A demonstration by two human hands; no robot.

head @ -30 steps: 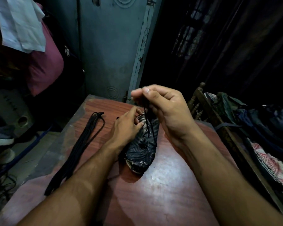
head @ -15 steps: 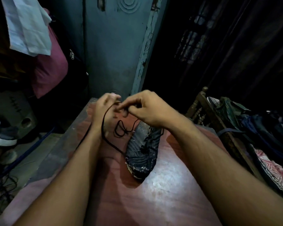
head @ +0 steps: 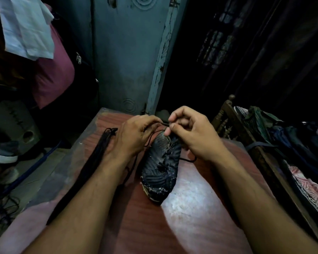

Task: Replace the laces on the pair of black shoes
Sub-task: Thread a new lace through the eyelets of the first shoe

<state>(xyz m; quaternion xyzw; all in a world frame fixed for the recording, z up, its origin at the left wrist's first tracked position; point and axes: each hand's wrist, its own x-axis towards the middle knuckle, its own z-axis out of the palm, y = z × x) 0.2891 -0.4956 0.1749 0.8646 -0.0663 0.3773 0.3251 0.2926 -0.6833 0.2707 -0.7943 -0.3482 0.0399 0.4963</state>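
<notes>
Hands work one black shoe: left hand and right hand both pinch its lace near the top eyelets; bundled laces lie beside, second shoe unseen.

My left hand and right hand pinch the lace at the black shoe's 12 o'clock end, spare laces at 9.

1. The tabletop under my arms is reddish wood-grain laminate, glossy where the light hits.
2. The shoe is black textured fabric, its sole edge scuffed.
3. The spare laces are matt black cord.
4. The door is dull, chipped painted metal.
</notes>
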